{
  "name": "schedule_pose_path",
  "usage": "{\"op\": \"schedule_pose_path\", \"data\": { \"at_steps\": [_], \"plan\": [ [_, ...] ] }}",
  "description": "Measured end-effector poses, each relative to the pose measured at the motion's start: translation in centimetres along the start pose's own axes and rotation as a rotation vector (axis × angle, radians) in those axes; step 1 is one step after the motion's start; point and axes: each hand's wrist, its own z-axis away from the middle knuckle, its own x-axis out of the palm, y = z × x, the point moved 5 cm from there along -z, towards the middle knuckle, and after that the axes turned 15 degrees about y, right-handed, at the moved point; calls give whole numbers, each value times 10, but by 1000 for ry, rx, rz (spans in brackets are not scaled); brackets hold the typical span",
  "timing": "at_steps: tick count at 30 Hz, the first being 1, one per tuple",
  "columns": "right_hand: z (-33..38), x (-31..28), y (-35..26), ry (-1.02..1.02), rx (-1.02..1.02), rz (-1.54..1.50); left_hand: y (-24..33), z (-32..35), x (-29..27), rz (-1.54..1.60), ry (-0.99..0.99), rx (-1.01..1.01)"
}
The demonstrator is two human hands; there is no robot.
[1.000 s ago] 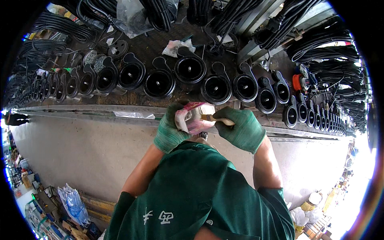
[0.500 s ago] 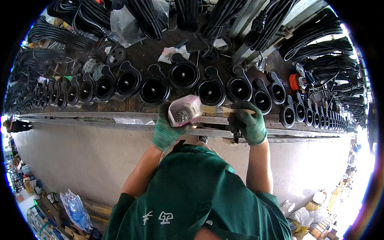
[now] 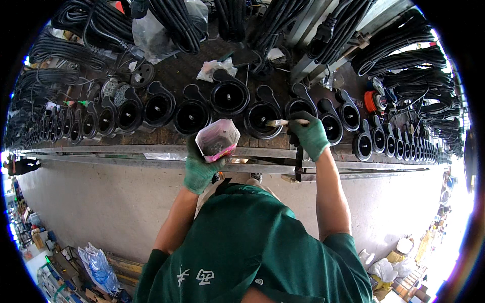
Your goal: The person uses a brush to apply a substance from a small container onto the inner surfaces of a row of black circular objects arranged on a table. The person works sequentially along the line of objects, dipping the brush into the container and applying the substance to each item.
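Observation:
My gloved left hand (image 3: 199,171) is closed round a clear, pink-tinted cut-off plastic container (image 3: 231,135), tilted with its open mouth up; what lies inside is hard to make out. In my gloved right hand (image 3: 310,135) is a small paintbrush (image 3: 276,122) with a pale handle. Its bristles point left and reach into a round black cup-shaped housing (image 3: 248,122) with a metal pin at its centre. Whether the bristles touch the pin I cannot tell. Another black housing (image 3: 230,110) sits just to the left and farther back.
A long row of similar black housings (image 3: 156,121) lines the bench on both sides. Behind hang coiled black cables (image 3: 177,25). A metal rail (image 3: 268,152) runs along the bench front. An orange tape reel (image 3: 371,101) lies at right, a crumpled plastic bag (image 3: 217,68) behind.
The brush has left the container's mouth and moved to the housing on the right. My left hand with the container has shifted slightly left and tilted.

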Motion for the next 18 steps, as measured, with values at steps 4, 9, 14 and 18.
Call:
{"op": "schedule_pose_path", "data": {
  "at_steps": [4, 9, 14, 18],
  "plan": [
    [-23, 33, -11, -89, -201, 321, -2, 5, -13, -24, 25, -6],
    [-47, 63, -23, -313, -162, 463, -7, 16, -30, 6, 51, 30],
    [-33, 78, -35, -360, -403, 559, -1, 25, -42, 16, 125, -51],
    [-24, 68, -35, -444, -455, 766, -4, 28, -55, -39, 185, 11]
  ]
}}
